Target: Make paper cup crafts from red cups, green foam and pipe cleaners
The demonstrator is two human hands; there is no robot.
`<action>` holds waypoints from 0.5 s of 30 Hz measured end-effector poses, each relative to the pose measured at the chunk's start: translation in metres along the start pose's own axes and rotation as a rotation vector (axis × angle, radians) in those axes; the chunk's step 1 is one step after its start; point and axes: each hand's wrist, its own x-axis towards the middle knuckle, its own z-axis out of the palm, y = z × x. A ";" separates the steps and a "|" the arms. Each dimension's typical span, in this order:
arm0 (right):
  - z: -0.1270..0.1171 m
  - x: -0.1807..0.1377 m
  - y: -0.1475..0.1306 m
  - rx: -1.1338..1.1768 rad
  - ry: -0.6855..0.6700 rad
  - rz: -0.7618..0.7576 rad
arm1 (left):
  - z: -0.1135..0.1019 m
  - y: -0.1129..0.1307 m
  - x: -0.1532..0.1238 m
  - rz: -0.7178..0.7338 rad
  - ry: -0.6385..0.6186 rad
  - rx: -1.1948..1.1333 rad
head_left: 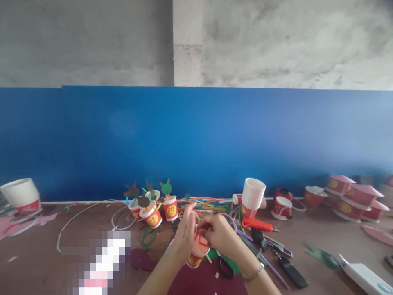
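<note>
My left hand is wrapped round a small red paper cup and holds it tilted over the brown table. My right hand is closed in a pinch at the cup's rim, on something I cannot make out. A bracelet sits on my right wrist. Just behind my hands stand several decorated red cups with green paper leaves on sticks, and a spread of coloured straws.
A stack of paper cups stands right of the straws. Nearby lie an orange utility knife, black scissors and a glue gun. More red cups with pink lids sit far right, a tipped cup far left. A blue wall rises behind.
</note>
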 end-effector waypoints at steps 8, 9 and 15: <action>-0.025 0.005 0.006 0.216 0.077 0.033 | -0.010 0.005 0.008 0.008 0.021 -0.186; -0.027 0.005 0.007 0.221 0.090 0.029 | -0.011 0.008 0.008 0.015 0.021 -0.138; -0.030 0.004 0.007 0.216 0.091 0.017 | -0.012 0.016 0.010 0.002 -0.028 -0.063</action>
